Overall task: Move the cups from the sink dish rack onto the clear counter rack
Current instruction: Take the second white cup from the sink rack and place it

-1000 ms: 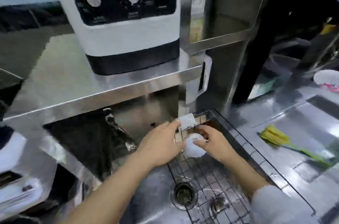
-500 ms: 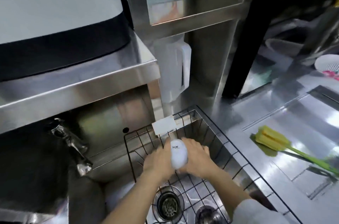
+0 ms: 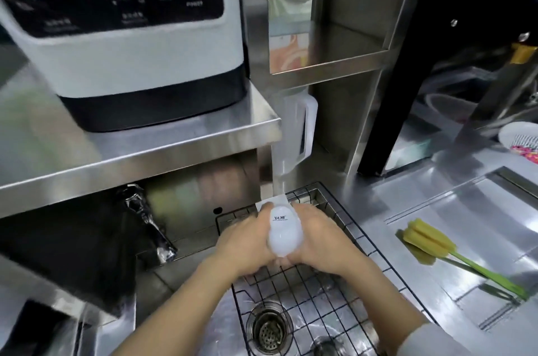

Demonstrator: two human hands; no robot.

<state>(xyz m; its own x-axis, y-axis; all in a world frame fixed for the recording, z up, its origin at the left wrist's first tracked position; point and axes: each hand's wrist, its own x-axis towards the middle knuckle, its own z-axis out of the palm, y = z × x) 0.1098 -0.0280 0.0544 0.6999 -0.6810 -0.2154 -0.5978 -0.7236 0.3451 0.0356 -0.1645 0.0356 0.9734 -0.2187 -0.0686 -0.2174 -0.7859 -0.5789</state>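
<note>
A frosted white plastic cup (image 3: pixel 283 232) with small dark lettering is held between both hands above the black wire dish rack (image 3: pixel 353 242) that sits in the steel sink. My left hand (image 3: pixel 246 242) wraps its left side and my right hand (image 3: pixel 318 237) wraps its right side. The cup's lower end is hidden between my palms. No clear counter rack is in view.
A sink drain (image 3: pixel 269 328) lies below the rack. A faucet (image 3: pixel 148 223) juts out under a steel shelf (image 3: pixel 163 149) carrying a white and black appliance (image 3: pixel 128 35). A yellow sponge brush with a green handle (image 3: pixel 436 246) lies on the steel counter at right. A clear jug (image 3: pixel 294 137) stands behind the rack.
Both hands have closed around the white cup and lifted it off the back of the wire rack, up and toward me. My view shifted across the shelf.
</note>
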